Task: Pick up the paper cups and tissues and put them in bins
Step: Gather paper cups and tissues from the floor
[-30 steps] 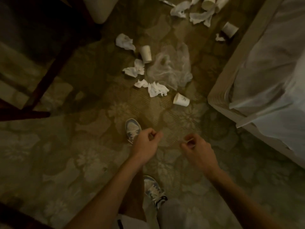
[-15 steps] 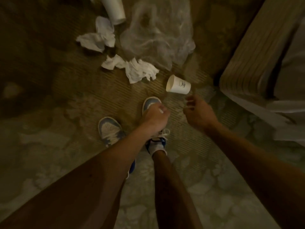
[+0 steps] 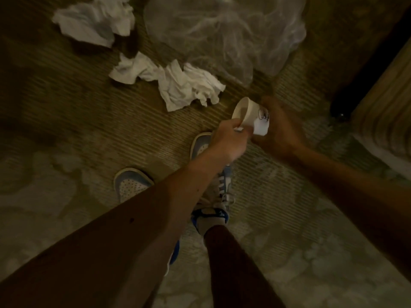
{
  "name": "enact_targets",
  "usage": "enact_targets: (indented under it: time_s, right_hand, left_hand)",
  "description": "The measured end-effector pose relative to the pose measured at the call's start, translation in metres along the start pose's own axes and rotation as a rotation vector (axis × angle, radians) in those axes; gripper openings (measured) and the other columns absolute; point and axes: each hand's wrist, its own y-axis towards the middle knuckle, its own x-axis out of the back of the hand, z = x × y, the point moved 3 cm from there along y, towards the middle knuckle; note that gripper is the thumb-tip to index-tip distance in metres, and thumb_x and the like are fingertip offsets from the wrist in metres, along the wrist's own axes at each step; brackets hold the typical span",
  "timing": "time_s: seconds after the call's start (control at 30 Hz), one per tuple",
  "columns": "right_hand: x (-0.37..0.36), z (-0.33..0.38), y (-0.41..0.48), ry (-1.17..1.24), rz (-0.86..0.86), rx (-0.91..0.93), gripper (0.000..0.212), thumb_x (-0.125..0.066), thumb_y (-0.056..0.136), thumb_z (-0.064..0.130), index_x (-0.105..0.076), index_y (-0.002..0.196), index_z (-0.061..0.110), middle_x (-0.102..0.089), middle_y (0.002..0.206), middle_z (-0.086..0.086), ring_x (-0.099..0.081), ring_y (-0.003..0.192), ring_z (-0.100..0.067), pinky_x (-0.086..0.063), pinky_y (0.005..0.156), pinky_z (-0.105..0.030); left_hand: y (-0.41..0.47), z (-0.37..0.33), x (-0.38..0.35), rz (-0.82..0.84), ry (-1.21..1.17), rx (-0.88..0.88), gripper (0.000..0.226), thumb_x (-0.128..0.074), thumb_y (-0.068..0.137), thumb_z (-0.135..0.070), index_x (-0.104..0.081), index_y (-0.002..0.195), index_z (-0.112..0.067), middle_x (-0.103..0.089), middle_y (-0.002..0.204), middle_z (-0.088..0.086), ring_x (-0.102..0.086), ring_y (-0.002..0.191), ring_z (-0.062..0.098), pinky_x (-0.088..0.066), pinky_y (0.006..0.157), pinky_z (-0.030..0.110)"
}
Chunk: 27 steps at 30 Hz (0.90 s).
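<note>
Seen from the head, the paper cup (image 3: 249, 114) sits between both hands above the carpet (image 3: 89, 121), tipped sideways with its mouth facing left. Right of the cup a ribbed wooden edge (image 3: 387, 103) closes that side. Beyond the cup lie a clear plastic bag (image 3: 224, 34) and crumpled tissues (image 3: 189, 85), and bare carpet opens to its left. The cup is cream-white with a dark printed mark. The right hand (image 3: 281, 130) wraps its base, while the left hand (image 3: 229, 141) pinches a white scrap (image 3: 239, 129) at its rim with curled fingers.
</note>
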Motion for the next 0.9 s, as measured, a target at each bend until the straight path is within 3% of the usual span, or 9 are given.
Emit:
enact_targets:
  time_s: [0.1,0.17,0.27,0.37,0.43,0.5,0.63,0.77,0.9]
  right_hand:
    - [-0.005,0.009,0.005,-0.104,0.044,0.01,0.078,-0.079,0.078,0.039,-0.041,0.14,0.013,-0.045,0.142,-0.012,-0.045,0.127,-0.033,-0.037,0.105,-0.05]
    - [-0.006,0.016,0.009,-0.112,0.036,-0.001,0.075,-0.079,0.077,0.042,-0.046,0.136,0.009,-0.047,0.138,-0.015,-0.048,0.123,-0.033,-0.042,0.1,-0.05]
    - [-0.007,0.026,0.015,-0.047,0.037,-0.014,0.071,-0.08,0.074,0.044,-0.052,0.129,0.008,-0.052,0.13,-0.011,-0.051,0.115,-0.028,-0.047,0.093,-0.046]
    - [-0.01,0.031,0.021,0.002,0.027,-0.015,0.064,-0.081,0.075,0.041,-0.054,0.123,0.009,-0.056,0.122,-0.01,-0.053,0.111,-0.026,-0.048,0.089,-0.043]
    - [-0.013,0.029,0.025,0.032,0.033,-0.037,0.064,-0.081,0.074,0.041,-0.054,0.123,0.01,-0.058,0.121,-0.009,-0.054,0.108,-0.024,-0.049,0.085,-0.041]
    - [-0.015,0.026,0.027,0.049,0.049,-0.062,0.064,-0.082,0.073,0.042,-0.053,0.123,0.012,-0.058,0.119,-0.007,-0.054,0.102,-0.021,-0.048,0.078,-0.037]
    - [-0.019,0.017,0.028,0.079,0.053,-0.074,0.062,-0.084,0.071,0.038,-0.053,0.12,0.014,-0.054,0.103,0.003,-0.051,0.083,-0.011,-0.039,0.059,-0.024]
    - [-0.023,0.011,0.028,0.126,0.074,-0.073,0.064,-0.084,0.073,0.035,-0.053,0.124,0.012,-0.054,0.105,0.004,-0.053,0.09,-0.013,-0.038,0.059,-0.019]
    - [-0.024,0.007,0.027,0.178,0.076,-0.083,0.065,-0.083,0.073,0.035,-0.052,0.126,0.013,-0.055,0.104,0.005,-0.055,0.088,-0.011,-0.04,0.062,-0.02]
  left_hand:
    - [0.0,0.002,0.013,-0.093,-0.004,-0.012,0.028,-0.065,0.09,-0.029,-0.056,0.063,-0.027,-0.069,0.093,0.018,-0.068,0.087,0.034,-0.057,0.078,0.048]
    - [-0.004,-0.001,0.025,-0.077,-0.013,-0.076,0.02,-0.066,0.09,-0.027,-0.063,0.07,-0.024,-0.069,0.083,0.015,-0.068,0.084,0.031,-0.058,0.079,0.047]
    - [-0.008,-0.007,0.055,-0.102,-0.032,-0.15,0.012,-0.062,0.093,-0.033,-0.064,0.082,-0.029,-0.068,0.082,0.001,-0.065,0.076,0.017,-0.055,0.067,0.033]
    - [-0.006,-0.013,0.102,-0.408,-0.063,-0.164,0.008,-0.06,0.095,-0.032,-0.06,0.098,-0.024,-0.064,0.096,0.002,-0.063,0.09,0.02,-0.05,0.067,0.027]
    - [-0.004,-0.016,0.136,-0.696,0.121,-0.181,0.025,-0.059,0.095,-0.03,-0.057,0.118,-0.022,-0.058,0.119,0.008,-0.055,0.111,0.023,-0.043,0.082,0.024]
    - [-0.001,-0.019,0.167,-0.867,0.363,-0.175,0.046,-0.057,0.093,-0.037,-0.048,0.137,-0.026,-0.043,0.139,0.011,-0.04,0.126,0.025,-0.032,0.094,0.027]
    - [0.013,-0.014,0.186,-0.771,0.542,-0.188,0.056,-0.051,0.094,-0.051,-0.044,0.144,-0.027,-0.03,0.15,0.013,-0.029,0.135,0.03,-0.03,0.107,0.04]
    - [0.009,-0.01,0.169,-0.75,0.52,-0.363,0.053,-0.06,0.088,-0.055,-0.06,0.121,-0.013,-0.044,0.134,0.014,-0.038,0.124,0.027,-0.037,0.098,0.035]
    - [0.016,-0.009,0.143,-0.585,0.525,-0.421,0.062,-0.078,0.07,-0.055,-0.058,0.108,-0.01,-0.047,0.123,0.013,-0.043,0.115,0.027,-0.042,0.092,0.036]
